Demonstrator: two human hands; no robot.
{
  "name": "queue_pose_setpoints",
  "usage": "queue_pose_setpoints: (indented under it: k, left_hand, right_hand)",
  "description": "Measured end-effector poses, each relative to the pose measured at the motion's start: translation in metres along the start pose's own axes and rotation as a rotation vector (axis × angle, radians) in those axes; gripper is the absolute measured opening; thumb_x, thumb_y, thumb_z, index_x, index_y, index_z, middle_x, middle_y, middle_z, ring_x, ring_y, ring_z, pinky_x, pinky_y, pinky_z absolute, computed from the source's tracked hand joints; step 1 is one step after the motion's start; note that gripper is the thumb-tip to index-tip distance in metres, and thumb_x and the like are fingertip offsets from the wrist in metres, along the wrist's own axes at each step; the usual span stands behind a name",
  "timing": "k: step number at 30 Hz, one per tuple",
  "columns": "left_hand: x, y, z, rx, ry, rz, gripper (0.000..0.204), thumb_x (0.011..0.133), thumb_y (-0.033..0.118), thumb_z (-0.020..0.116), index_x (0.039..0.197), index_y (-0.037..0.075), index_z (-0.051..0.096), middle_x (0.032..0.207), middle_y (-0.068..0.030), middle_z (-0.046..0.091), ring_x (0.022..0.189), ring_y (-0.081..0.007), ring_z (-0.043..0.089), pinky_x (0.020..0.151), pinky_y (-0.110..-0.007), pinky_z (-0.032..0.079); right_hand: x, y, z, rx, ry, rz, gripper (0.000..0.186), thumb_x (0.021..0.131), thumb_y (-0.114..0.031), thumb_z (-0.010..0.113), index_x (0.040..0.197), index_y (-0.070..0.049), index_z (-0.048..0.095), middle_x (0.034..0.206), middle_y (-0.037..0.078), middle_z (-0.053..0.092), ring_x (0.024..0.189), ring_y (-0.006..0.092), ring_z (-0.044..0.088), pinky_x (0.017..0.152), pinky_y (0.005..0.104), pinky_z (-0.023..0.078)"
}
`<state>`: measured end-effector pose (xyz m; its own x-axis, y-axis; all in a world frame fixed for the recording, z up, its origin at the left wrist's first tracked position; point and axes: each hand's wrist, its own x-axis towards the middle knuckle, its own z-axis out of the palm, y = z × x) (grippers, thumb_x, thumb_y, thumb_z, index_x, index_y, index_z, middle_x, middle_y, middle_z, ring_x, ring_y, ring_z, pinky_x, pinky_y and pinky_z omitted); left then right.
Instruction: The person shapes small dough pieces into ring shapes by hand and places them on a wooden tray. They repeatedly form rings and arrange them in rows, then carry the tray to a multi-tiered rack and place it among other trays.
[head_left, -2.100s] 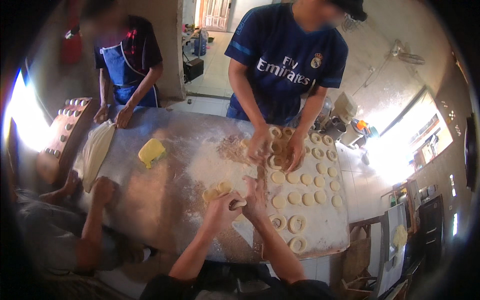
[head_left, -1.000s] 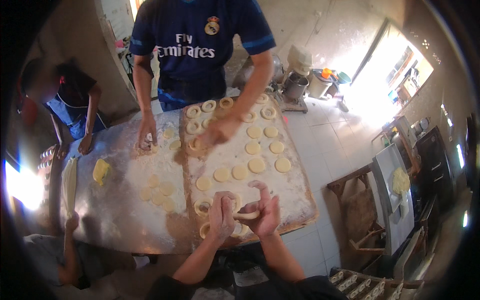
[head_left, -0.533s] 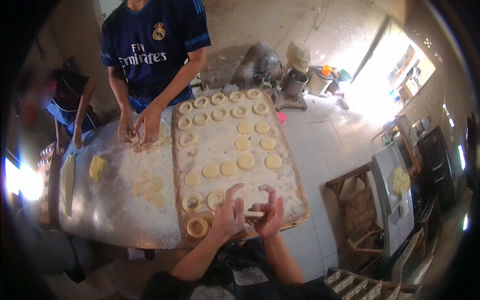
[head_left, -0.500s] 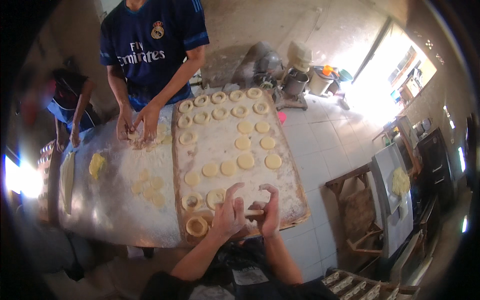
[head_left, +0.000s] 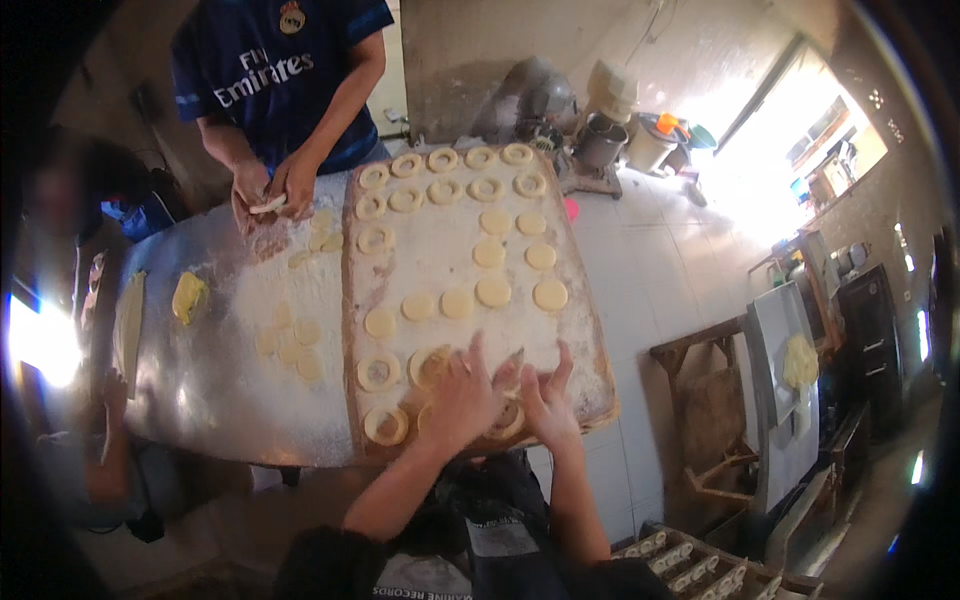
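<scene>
On the floured board (head_left: 430, 262), taken as my dial, I have the left hand (head_left: 465, 405) and right hand (head_left: 549, 405) side by side towards 5 o'clock, fingers parted and extended; whether they pinch anything I cannot tell; a dough ring (head_left: 517, 427) shows on the board between them; flat dough discs (head_left: 540, 256) lie at 2 o'clock; beyond the board at 10, a co-worker's hands (head_left: 294, 190) hold a dough piece (head_left: 268, 206).

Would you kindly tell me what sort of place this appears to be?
Probably a small bakery: dough rings and dough discs lie in rows on a powder-dusted board, and what looks like a mixer stands by the wall.
</scene>
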<state>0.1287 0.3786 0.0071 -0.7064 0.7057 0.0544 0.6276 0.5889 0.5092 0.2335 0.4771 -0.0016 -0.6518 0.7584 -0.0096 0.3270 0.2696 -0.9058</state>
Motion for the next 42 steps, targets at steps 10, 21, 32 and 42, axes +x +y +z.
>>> queue_pose_setpoints:
  k: [10,21,32,42]
  left_hand:
    - [-0.013,-0.026,0.001,0.140,-0.158,0.203,0.079,0.076,0.032,0.075,0.139,0.005,0.035,0.112,-0.0222,0.052,0.108,-0.0386,0.051,0.093,-0.048,0.037]
    - [-0.010,-0.027,0.007,0.097,-0.141,0.170,0.071,0.074,0.020,0.071,0.137,0.007,0.040,0.113,-0.0194,0.054,0.105,-0.0348,0.055,0.089,-0.047,0.042]
    - [-0.042,-0.132,-0.063,-0.195,0.062,-0.086,0.060,0.081,0.012,0.062,0.135,0.003,0.038,0.117,-0.0300,0.053,0.109,-0.0480,0.052,0.092,-0.052,0.042]
    - [-0.091,-0.284,-0.135,-0.522,0.285,-0.587,0.031,0.090,0.014,0.058,0.118,-0.001,0.054,0.101,-0.0278,0.063,0.094,-0.0454,0.061,0.079,-0.051,0.048]
  right_hand:
    - [-0.016,-0.005,0.006,-0.486,-0.185,0.045,0.076,0.079,-0.015,0.069,0.144,-0.005,0.031,0.098,0.022,0.057,0.093,0.0414,0.058,0.081,0.0481,0.048]
    - [-0.024,-0.014,0.019,-0.472,-0.120,0.074,0.072,0.080,-0.016,0.068,0.143,-0.004,0.033,0.103,0.025,0.055,0.090,0.0437,0.057,0.080,0.0494,0.049]
    - [0.010,-0.085,0.134,-0.329,-0.440,-0.392,0.035,0.086,-0.014,0.059,0.118,-0.001,0.057,0.106,0.021,0.061,0.096,0.0388,0.060,0.086,0.0464,0.048]
    - [0.010,-0.117,0.347,-0.732,-0.707,-0.320,0.027,0.088,-0.014,0.058,0.111,0.000,0.053,0.108,0.021,0.063,0.096,0.0367,0.065,0.083,0.0448,0.052]
